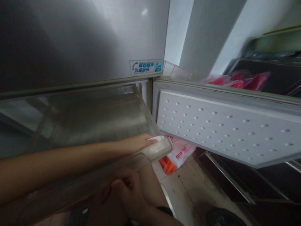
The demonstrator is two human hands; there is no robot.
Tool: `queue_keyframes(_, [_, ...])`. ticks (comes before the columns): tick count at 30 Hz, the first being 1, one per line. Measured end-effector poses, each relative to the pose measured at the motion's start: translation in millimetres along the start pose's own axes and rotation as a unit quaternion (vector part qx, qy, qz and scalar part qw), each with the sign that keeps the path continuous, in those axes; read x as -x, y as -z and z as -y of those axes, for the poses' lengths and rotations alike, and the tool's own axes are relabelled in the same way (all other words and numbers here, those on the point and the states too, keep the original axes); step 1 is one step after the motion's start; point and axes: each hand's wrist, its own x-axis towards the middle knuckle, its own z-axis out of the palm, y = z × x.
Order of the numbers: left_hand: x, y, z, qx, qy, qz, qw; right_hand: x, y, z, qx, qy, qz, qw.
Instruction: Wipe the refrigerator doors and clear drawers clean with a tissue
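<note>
A clear plastic freezer drawer (160, 150) is pulled out of the lower compartment of a fridge (82, 40). My left hand (138, 142) reaches over the drawer's front, at its right inner corner. Its fingers press on a white cloth or tissue (157, 138), only part of which shows. Below, in dim light, my right hand (130, 191) is curled against the lower edge of the drawer front, thumb toward the left. Some of its fingertips are hidden.
The freezer door (223, 122), white and dimpled inside, stands swung open to the right. On the tiled floor (185, 185) lie a white plastic bag (181, 152) and an orange object (167, 165). Dark cabinets (235, 179) stand at right; red bagged items (240, 80) show behind the door.
</note>
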Motion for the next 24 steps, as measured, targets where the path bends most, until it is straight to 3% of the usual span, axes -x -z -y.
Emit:
queue_keyframes(6, [4, 2.7, -2, 0.025, 0.008, 0.036, 0.999, -1, 2, 3, 0.017, 0.025, 0.011, 0.999])
queue_keyframes(11, [13, 3.1, -11, 0.023, -0.005, 0.012, 1.000, 0, 2, 8, 0.025, 0.003, 0.018, 1.000])
queue_keyframes(18, [12, 7.6, -5, -0.014, -0.020, 0.064, 0.998, 1, 3, 7, 0.033, 0.010, 0.018, 0.999])
queue_keyframes(24, [19, 3.1, -14, 0.060, -0.007, 0.012, 0.998, 0, 1, 9, 0.023, -0.015, 0.009, 1.000])
